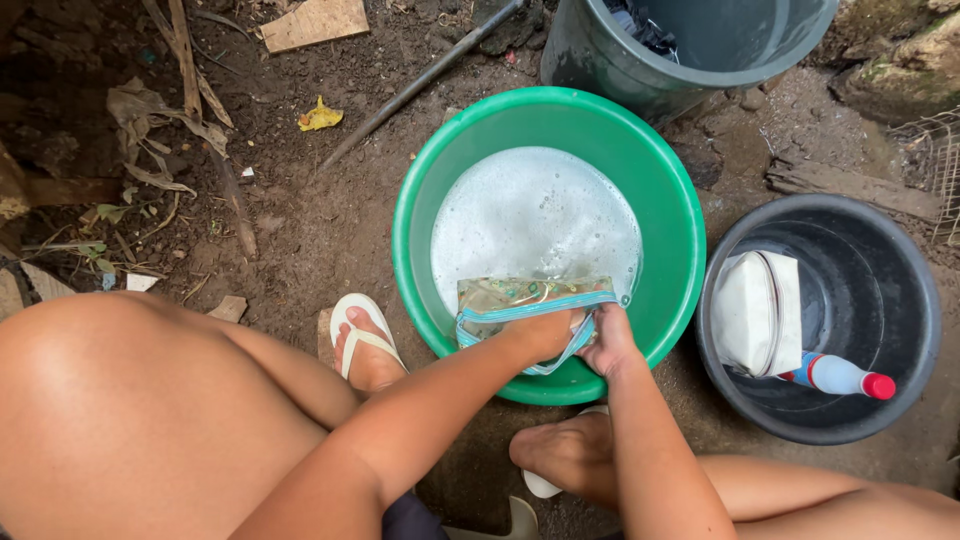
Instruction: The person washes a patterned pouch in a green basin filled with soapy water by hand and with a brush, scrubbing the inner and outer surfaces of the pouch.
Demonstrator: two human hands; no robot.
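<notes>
A green plastic basin (672, 210) sits on the dirt ground, holding white soapy water (535, 215). Over its near rim I hold a wet patterned cloth (515, 295) with a light blue trim. My left hand (545, 335) and my right hand (610, 345) are both closed on the cloth's near edge, close together, just inside the basin's rim. Part of the cloth dips into the suds. My feet in white flip-flops rest on either side of the basin's near edge.
A black bucket (880, 300) at the right holds a white bag-like packet (755, 315) and a bottle with a red cap (840, 377). A grey bucket (600, 60) stands behind the basin. Sticks, a metal rod (420, 80) and wood scraps litter the ground at left.
</notes>
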